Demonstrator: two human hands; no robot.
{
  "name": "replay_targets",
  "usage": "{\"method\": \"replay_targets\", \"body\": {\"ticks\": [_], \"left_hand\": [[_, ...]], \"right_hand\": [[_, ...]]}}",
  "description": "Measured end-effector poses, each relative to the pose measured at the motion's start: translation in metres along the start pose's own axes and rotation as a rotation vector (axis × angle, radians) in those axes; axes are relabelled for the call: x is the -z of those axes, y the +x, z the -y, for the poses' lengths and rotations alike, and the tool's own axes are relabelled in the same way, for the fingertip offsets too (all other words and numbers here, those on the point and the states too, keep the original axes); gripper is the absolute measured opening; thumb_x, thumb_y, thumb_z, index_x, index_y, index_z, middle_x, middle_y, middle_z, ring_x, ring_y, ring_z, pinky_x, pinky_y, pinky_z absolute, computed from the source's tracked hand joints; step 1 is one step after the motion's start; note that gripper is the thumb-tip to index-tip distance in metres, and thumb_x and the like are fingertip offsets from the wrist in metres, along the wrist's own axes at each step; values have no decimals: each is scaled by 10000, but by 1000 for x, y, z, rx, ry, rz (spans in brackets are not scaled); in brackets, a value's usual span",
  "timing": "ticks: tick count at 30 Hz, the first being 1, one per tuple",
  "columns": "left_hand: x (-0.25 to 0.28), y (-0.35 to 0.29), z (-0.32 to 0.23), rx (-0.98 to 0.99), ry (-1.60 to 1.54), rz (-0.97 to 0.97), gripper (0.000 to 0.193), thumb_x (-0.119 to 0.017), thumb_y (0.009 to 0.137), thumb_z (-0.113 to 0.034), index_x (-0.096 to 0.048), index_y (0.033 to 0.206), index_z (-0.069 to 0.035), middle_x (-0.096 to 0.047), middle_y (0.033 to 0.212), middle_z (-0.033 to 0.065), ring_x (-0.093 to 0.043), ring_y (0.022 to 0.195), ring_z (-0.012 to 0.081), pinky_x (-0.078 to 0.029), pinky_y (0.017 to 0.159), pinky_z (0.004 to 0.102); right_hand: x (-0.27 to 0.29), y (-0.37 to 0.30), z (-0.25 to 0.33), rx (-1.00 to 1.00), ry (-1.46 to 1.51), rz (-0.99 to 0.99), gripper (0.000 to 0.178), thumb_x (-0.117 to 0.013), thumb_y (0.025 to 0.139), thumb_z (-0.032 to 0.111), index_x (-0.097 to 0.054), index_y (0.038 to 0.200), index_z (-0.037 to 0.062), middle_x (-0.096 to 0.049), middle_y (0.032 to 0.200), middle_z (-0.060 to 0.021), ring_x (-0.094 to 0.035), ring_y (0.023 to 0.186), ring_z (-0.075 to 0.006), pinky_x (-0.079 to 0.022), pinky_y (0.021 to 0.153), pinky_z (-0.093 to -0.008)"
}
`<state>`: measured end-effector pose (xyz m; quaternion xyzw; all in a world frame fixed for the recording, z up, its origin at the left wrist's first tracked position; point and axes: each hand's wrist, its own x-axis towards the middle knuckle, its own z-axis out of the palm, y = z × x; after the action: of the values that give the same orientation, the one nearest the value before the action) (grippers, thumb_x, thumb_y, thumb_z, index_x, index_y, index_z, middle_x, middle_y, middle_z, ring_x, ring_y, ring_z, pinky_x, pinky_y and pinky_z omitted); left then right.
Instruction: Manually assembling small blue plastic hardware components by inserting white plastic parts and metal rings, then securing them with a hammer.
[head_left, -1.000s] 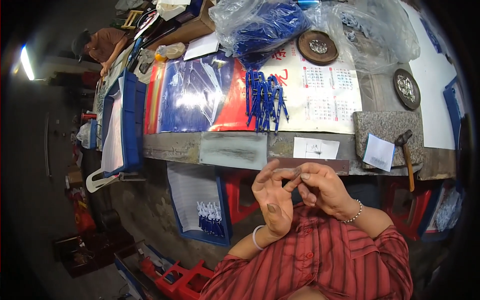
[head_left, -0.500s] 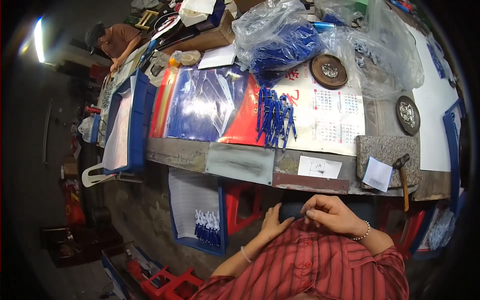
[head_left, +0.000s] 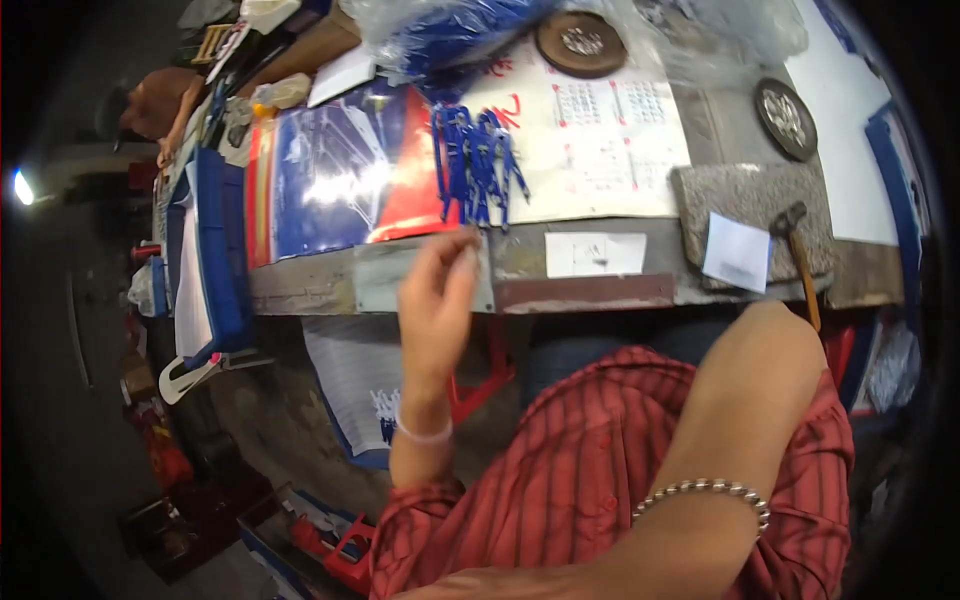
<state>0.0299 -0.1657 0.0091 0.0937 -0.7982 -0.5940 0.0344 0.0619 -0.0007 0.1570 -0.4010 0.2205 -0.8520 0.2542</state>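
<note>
My left hand [head_left: 437, 305] is raised over the front edge of the workbench. Its thumb and fingers are bent together just below the tips of a bunch of slim blue pen-like pieces [head_left: 470, 165], and what they pinch, if anything, I cannot make out. The blue pieces lie side by side on a printed calendar sheet [head_left: 600, 190]. My right forearm folds back toward my body, with a beaded bracelet [head_left: 710, 488] on it. The right hand [head_left: 500, 583] shows only in part at the lower edge, its fingers hidden.
A hammer [head_left: 800, 255] and a white paper slip [head_left: 737, 255] rest on a stone block [head_left: 710, 185]. Behind stand two round dishes with shiny bits, and a plastic bag [head_left: 450, 40]. A blue tray [head_left: 225, 260] is at the left. Another person works at far left.
My left hand has risen from my lap to the blue pieces, its fingers drawing together. The right hand has pulled back to the lower edge. The view has shifted, and the bench sits higher.
</note>
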Motion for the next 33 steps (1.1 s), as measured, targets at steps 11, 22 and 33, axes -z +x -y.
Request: {"method": "replay_targets", "body": {"ticks": [11, 22, 33], "left_hand": [[-41, 120, 45, -290, 733, -132, 514, -713, 725, -213, -523, 1134, 32, -546, 989, 202, -532, 934, 358, -433, 824, 418], [-41, 134, 51, -244, 702, -185, 402, -778, 656, -229, -575, 912, 6, -576, 865, 138, -566, 757, 259, -466, 686, 352], [-27, 137, 28, 2, 241, 9, 358, -794, 657, -146, -592, 885, 41, -547, 682, 23, -501, 622, 87, -433, 545, 241]], "right_hand": [[33, -6, 54, -704, -1, 230, 225, -501, 902, 137, -471, 1104, 44, -565, 861, -70, -551, 767, -214, -459, 611, -344], [125, -126, 9, -786, -517, -525, 310, -598, 854, 43, -481, 1136, -6, -568, 979, -51, -527, 866, -75, -449, 764, -217], [134, -118, -13, -766, -854, -396, 205, -620, 828, 90, -563, 1009, 13, -618, 849, -66, -572, 736, -111, -461, 649, -244]]}}
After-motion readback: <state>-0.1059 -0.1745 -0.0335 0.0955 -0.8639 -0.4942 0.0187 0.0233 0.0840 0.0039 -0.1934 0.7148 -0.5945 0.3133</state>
